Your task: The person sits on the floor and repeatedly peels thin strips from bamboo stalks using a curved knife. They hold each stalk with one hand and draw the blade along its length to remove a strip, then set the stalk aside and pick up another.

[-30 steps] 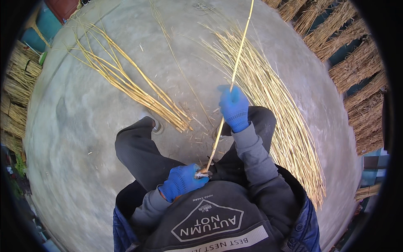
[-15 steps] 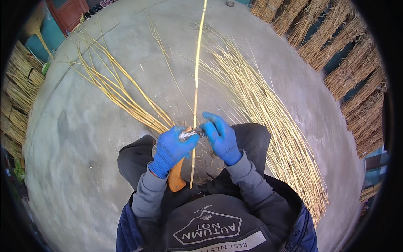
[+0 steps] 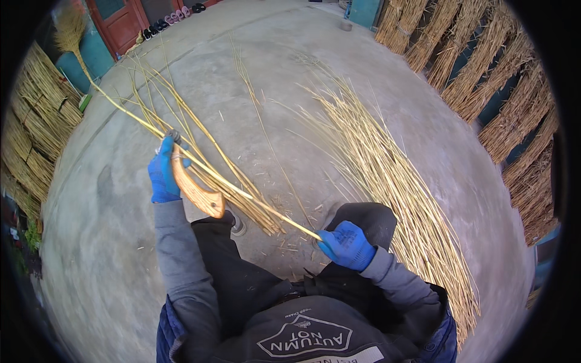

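Note:
Both my hands wear blue gloves. My left hand [image 3: 163,172], reached out to the left, is closed around a tool with a curved wooden handle [image 3: 198,192] and a dark metal head. A long pale stalk [image 3: 242,191] passes at this hand; the glove hides how the tool meets it. In front of my right knee, my right hand [image 3: 348,245] grips the stalk's near end. The stalk slants away to the far left, where its tip merges with a broom [image 3: 69,35]. Beneath it several thin branched stalks [image 3: 212,140] lie on the floor.
A large pile of cut stalks [image 3: 405,187] lies to my right on the concrete floor [image 3: 115,242]. Dry bundles [image 3: 478,66] lean along the right wall, others [image 3: 36,115] on the left. Shoes [image 3: 172,19] stand by a red door [image 3: 118,27]. Small chips litter the floor before me.
My hands have moved apart: the left forward and left with the tool, the right down and right onto the stalk's near end. The stalk has swung from upright in view to a slant.

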`<state>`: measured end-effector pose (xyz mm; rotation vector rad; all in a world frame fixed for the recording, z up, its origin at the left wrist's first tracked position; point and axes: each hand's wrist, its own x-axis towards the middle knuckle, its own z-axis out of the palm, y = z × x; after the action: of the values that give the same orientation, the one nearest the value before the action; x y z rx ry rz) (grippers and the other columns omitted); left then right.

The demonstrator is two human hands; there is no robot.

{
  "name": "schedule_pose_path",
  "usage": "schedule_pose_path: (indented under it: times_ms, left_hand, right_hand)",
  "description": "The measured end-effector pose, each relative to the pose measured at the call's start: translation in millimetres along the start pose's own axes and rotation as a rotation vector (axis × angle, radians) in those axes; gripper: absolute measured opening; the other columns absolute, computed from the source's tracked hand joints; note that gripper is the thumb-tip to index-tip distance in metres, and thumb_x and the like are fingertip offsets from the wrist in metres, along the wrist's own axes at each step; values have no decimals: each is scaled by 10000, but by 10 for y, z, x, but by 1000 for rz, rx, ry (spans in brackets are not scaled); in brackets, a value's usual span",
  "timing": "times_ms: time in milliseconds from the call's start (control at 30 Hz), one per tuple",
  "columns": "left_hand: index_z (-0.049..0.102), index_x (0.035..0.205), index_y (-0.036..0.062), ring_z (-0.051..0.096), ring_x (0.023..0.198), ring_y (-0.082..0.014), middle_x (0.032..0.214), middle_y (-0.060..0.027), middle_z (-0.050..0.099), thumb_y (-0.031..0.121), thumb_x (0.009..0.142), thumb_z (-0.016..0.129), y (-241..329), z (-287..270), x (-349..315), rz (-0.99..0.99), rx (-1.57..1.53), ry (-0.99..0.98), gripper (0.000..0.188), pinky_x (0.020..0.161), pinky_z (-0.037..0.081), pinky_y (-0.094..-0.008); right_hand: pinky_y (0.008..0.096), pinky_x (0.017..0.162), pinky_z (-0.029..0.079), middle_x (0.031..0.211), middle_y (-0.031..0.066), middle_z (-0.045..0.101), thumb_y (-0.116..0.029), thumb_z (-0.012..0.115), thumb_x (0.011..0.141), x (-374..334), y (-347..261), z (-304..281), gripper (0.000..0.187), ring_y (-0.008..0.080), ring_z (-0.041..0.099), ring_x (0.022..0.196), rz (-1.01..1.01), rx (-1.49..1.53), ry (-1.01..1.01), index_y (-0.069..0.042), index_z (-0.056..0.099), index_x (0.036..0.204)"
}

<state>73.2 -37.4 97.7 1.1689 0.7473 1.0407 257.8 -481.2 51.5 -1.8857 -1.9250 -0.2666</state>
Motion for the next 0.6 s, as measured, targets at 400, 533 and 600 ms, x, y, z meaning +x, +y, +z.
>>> schedule_pose_path:
  times_ms: [400,533,600]
  left_hand:
    - [707,1146,14,678,763,-175,898,-64,668,321,972,690,-461,26,-204,-25,-121,164,354,619,604,-326]
    - [704,1110,7,672,678,-173,877,-77,671,278,958,709,-594,1017,-868,-221,-197,45,311,521,593,-317]
    - [696,1130,0,674,682,-171,892,-83,679,273,959,714,-594,1245,-1064,-251,-172,8,322,533,607,-309]
  right_hand:
    - [425,752,462,788,74,642,-197,707,883,155,637,-443,400,282,628,745,155,-46,-82,-82,628,1258]
    - [413,655,462,743,83,649,-242,662,924,1134,411,222,305,277,645,666,122,83,32,-110,637,1197]
    - [409,630,450,714,73,633,-241,648,926,1362,314,422,213,271,642,648,96,70,86,-113,628,1095]
